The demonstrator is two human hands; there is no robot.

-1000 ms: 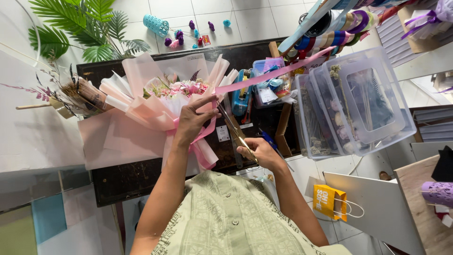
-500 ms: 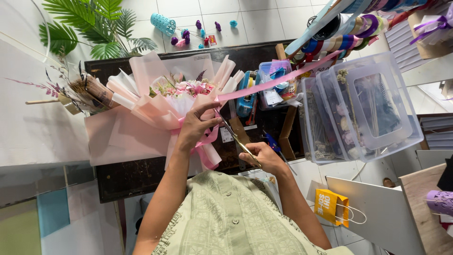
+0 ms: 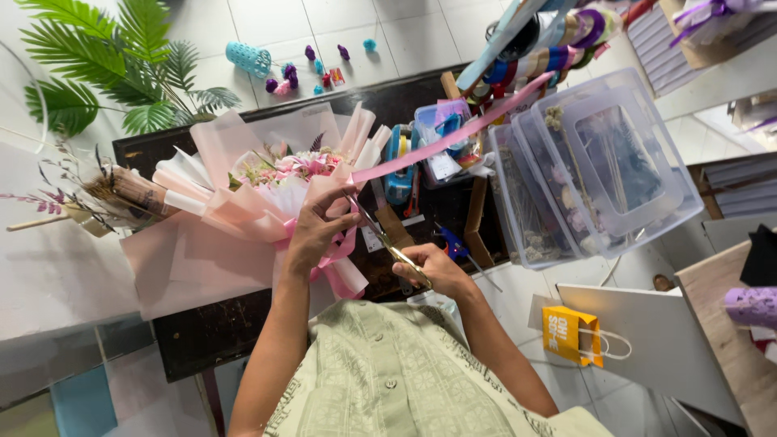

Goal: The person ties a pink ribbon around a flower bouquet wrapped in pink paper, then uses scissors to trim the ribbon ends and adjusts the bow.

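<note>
1. The left hand [image 3: 314, 235] is clenched around the pink ribbon [image 3: 453, 133] at the bouquet [image 3: 243, 206].
2. The right hand [image 3: 433, 271] grips scissors [image 3: 380, 235], their blades at the ribbon, just beside the left hand.
3. A yellow paper bag [image 3: 566, 333] lies right of the right arm; clear plastic boxes [image 3: 599, 166] stand on the dark surface [image 3: 202, 340].

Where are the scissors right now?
In the head view, the scissors are just right of centre, held in the right hand, blades at the pink ribbon beside the left hand.
</note>
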